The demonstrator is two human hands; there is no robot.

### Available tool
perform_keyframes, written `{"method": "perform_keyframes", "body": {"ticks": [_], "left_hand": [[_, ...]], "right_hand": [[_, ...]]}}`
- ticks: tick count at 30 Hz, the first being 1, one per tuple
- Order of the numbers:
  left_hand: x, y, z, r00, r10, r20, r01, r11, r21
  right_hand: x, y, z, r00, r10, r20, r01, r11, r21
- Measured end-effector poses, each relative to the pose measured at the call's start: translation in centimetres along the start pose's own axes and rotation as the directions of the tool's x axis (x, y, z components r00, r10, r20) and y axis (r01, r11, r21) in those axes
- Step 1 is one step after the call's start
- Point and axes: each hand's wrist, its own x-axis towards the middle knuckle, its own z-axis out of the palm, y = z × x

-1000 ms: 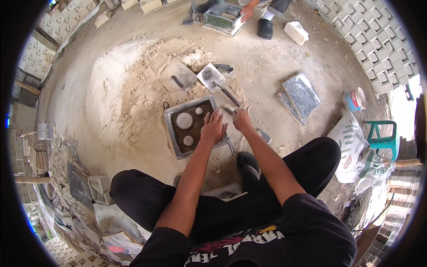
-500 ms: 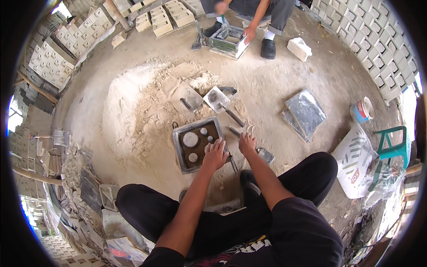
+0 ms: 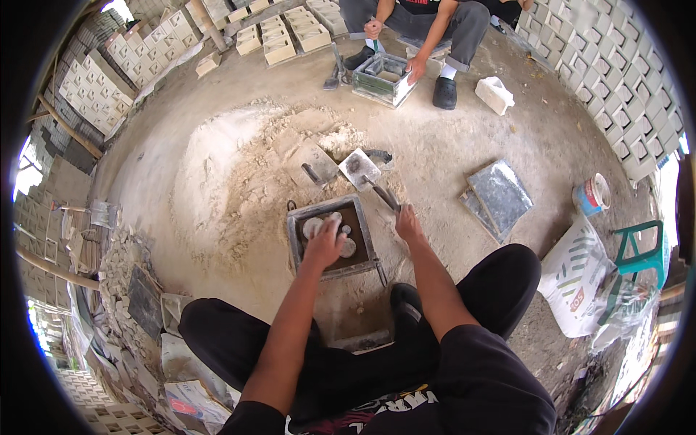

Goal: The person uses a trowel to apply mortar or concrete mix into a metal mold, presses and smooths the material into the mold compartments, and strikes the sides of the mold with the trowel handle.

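Note:
A square grey metal mould (image 3: 292,243) sits on the ground before me, filled with brown material. Several round pale pieces lie in it, among them a piece (image 3: 348,248) right of my left hand. My left hand (image 3: 324,246) reaches into the mould, its bent fingers closed at a small pale round piece (image 3: 334,217); its palm hides part of the rest. Just outside the mould's right corner, my right hand (image 3: 408,222) is closed round a dark trowel handle (image 3: 395,199). A square trowel blade (image 3: 357,167) lies beyond, its handle pointing toward that hand.
A flat float (image 3: 313,165) lies beside the pale sand heap (image 3: 232,156). Dark plates (image 3: 502,192) lie right, near a bucket (image 3: 591,194), white sack (image 3: 578,283) and green stool (image 3: 641,250). Across from me, a co-worker holds another mould (image 3: 384,83). Pale blocks (image 3: 279,43) stand behind.
My left hand has moved left across the mould over the round pieces. My right hand has moved slightly up, and the small blade beside it no longer shows. The view has shifted a little.

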Motion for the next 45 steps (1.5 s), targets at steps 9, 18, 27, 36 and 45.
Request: {"method": "perform_keyframes", "body": {"ticks": [9,18,27,36,45], "left_hand": [[0.7,-8.3,-13.8,0.903,-0.360,-0.234,0.319,0.927,-0.195],[-3.8,-12.9,-7.0,0.724,-0.669,-0.169,0.604,0.733,-0.314],[-5.8,-17.7,3.3,0.704,-0.701,-0.116,0.536,0.631,-0.561],[-4.8,-16.8,3.2,0.603,-0.757,0.253,0.467,0.078,-0.881],[-5.0,-17.6,4.1,0.611,-0.774,0.165,0.577,0.293,-0.762]], "right_hand": [[7.2,-19.9,-7.7,0.891,0.247,-0.380,0.011,0.826,0.564],[4.7,-34.0,-10.2,0.991,0.074,0.110,-0.128,0.320,0.939],[-3.3,-35.5,-5.8,0.946,0.159,0.282,-0.319,0.299,0.899],[-3.8,-36.3,-2.5,0.903,0.320,0.288,-0.384,0.297,0.874],[-4.6,-35.7,1.7,0.942,0.071,0.328,-0.319,0.500,0.805]]}}
